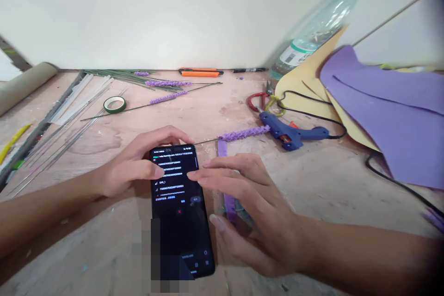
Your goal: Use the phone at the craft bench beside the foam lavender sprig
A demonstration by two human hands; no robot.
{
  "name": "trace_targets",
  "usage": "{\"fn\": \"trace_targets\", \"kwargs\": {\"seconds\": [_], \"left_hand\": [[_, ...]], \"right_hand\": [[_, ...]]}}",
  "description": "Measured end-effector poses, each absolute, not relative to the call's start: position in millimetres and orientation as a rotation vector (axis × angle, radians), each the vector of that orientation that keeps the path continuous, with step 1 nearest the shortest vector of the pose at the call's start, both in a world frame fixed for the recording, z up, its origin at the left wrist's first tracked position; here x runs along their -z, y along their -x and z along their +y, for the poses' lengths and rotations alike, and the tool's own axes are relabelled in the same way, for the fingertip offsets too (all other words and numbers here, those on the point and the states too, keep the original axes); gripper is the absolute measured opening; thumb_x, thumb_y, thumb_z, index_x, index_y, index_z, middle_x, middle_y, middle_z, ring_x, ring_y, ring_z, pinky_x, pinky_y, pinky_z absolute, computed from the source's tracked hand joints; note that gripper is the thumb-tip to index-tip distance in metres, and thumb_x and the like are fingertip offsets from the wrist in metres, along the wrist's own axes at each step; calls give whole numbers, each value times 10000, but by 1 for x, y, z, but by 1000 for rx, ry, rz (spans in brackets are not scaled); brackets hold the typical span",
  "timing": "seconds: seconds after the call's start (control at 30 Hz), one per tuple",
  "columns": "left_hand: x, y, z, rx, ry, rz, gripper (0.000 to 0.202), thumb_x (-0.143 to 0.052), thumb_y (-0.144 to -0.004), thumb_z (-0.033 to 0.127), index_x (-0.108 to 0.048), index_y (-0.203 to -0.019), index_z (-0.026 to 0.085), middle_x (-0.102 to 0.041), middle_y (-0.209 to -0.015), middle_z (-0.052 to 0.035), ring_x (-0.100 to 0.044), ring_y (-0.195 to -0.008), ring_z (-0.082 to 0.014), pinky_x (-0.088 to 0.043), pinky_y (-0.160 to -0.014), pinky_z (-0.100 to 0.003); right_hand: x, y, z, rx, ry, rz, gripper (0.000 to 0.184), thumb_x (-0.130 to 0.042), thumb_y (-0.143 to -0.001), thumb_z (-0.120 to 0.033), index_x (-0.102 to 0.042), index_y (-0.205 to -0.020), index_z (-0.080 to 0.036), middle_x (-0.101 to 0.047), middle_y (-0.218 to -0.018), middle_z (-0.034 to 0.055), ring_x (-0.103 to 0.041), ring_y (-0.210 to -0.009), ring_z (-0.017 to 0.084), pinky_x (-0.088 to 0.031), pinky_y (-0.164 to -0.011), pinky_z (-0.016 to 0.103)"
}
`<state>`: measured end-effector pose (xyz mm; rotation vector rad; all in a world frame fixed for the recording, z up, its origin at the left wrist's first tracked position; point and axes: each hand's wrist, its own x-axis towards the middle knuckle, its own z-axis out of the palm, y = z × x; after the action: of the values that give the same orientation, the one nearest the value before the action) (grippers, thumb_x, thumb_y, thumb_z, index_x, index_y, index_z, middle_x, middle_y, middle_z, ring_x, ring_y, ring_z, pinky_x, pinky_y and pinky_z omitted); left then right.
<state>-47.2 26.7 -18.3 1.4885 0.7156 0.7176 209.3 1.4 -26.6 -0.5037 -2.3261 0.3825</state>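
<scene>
Your left hand point(133, 166) has its fingers curled round the smartphone's point(180, 203) top edge, pinning it flat on the wooden surface point(104, 249) so your right hand point(249, 208), fingers spread and holding nothing, can tap the screen. The purple foam strip point(229, 194) lies under that palm, with the blue glue gun point(291, 132) parked nearby.

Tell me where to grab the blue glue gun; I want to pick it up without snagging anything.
Probably by the handle of the glue gun, coming from above on its right end. It lies flat on the table, nozzle toward the purple stem, with the handle end bare. Mind the black cord trailing from it and the scissors just behind the nozzle.
</scene>
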Motion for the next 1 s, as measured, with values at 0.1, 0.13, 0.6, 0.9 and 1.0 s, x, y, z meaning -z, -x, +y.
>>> {"fn": "trace_targets", "kwargs": {"seconds": [0.1,0.13,0.6,0.9,1.0], "left_hand": [[18,47,26,-718,-1479,705,516,-619,-755,297,-587,-1257,183,-664,-1091,-70,-590,-898,-244,-466,-725,-304],[18,48,26,-718,-1477,703,517,-617,-757,299,-584,-1259,182,-665,-1091,-71,-592,-902,-246,-468,-727,-305],[19,47,27,-737,-1493,703,515,-601,-747,293,-588,-1247,170,-667,-1100,-64,-594,-924,-243,-461,-744,-308],[19,48,26,-747,-1490,676,510,-610,-755,295,-580,-1247,163,-665,-1090,-59,-595,-928,-231,-466,-743,-296],[19,48,25,-748,-1490,673,508,-611,-763,304,-580,-1250,165,-662,-1081,-58,-597,-912,-228,-470,-733,-296]], "right_hand": [[27,-209,2,-384,490,-2318,520,-578,-801,-135,-498,-1312,-190,-719,-1233,79,-588,-1231,249,-454,-989,426],[27,-210,2,-385,486,-2317,517,-577,-801,-136,-499,-1310,-188,-719,-1228,80,-586,-1235,250,-452,-990,426],[28,-210,2,-365,464,-2329,503,-573,-807,-141,-501,-1304,-168,-709,-1224,90,-564,-1254,261,-438,-999,442],[28,-210,3,-414,464,-2313,488,-585,-806,-139,-521,-1288,-180,-722,-1179,78,-568,-1234,265,-430,-1001,455],[26,-210,3,-397,525,-2316,498,-582,-823,-134,-499,-1312,-177,-695,-1225,90,-541,-1259,261,-418,-1028,462]]}}
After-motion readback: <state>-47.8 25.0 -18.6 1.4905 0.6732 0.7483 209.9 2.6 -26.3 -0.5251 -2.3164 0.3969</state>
